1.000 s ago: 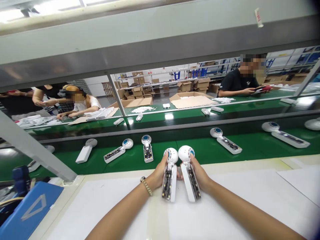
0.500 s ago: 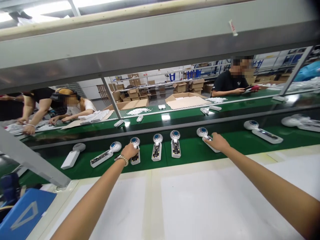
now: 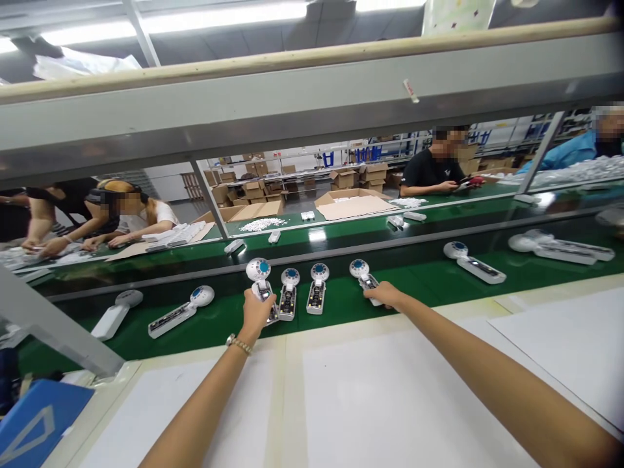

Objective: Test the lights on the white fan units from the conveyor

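Our left hand (image 3: 254,311) grasps the body of a white plastic device with a round, blue-centred head (image 3: 261,284); we cannot tell whether it is lifted off the glossy green belt (image 3: 424,283). To the right, our right hand (image 3: 385,294) grips the near end of a matching white device (image 3: 364,279). Between our hands lie a third white device (image 3: 288,300), just beside the left one, and a fourth white device (image 3: 316,298), both showing dark circuitry. Nearer us is a white-covered bench (image 3: 351,403).
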The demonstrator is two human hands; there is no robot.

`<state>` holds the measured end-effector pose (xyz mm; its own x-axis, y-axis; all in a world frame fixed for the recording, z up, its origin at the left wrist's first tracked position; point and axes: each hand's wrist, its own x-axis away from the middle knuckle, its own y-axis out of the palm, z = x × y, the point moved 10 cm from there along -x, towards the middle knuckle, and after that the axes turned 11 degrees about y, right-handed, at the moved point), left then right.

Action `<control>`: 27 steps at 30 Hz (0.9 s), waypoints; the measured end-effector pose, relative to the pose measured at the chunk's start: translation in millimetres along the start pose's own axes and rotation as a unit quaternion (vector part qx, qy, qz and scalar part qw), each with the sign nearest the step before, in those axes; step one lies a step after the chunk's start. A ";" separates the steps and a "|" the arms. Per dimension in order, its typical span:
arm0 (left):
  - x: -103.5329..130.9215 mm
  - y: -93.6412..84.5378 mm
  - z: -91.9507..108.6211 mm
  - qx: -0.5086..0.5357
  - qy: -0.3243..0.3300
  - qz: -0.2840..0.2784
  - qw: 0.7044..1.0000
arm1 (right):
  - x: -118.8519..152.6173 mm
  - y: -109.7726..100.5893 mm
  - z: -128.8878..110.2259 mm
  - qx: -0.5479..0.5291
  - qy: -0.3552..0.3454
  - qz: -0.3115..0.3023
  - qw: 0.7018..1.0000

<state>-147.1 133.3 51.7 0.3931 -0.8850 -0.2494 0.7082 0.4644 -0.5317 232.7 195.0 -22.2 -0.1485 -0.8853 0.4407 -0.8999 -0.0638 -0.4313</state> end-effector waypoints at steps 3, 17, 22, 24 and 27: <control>25.8 13.6 27.0 0.093 0.045 -0.029 0.994 | 26.7 34.9 -13.9 -0.144 -0.052 -0.066 0.986; 97.3 119.4 24.3 0.440 -0.062 -0.245 0.862 | 106.9 111.6 -11.4 -0.367 -0.115 -0.236 0.892; 95.8 117.0 26.9 0.466 -0.032 -0.251 0.848 | 107.1 113.5 -13.7 -0.378 -0.094 -0.248 0.887; 95.5 118.2 25.7 0.464 -0.028 -0.252 0.849 | 107.0 114.0 -13.9 -0.386 -0.084 -0.254 0.883; 96.8 120.6 25.2 0.453 -0.027 -0.262 0.852 | 107.4 114.2 -13.0 -0.385 -0.079 -0.253 0.884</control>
<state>-8.9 104.5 -16.2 -0.1077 -0.9870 -0.1189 0.9472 -0.1382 0.2894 108.6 98.6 -13.9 0.3571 -0.8906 0.2815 -0.8564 -0.1919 0.4794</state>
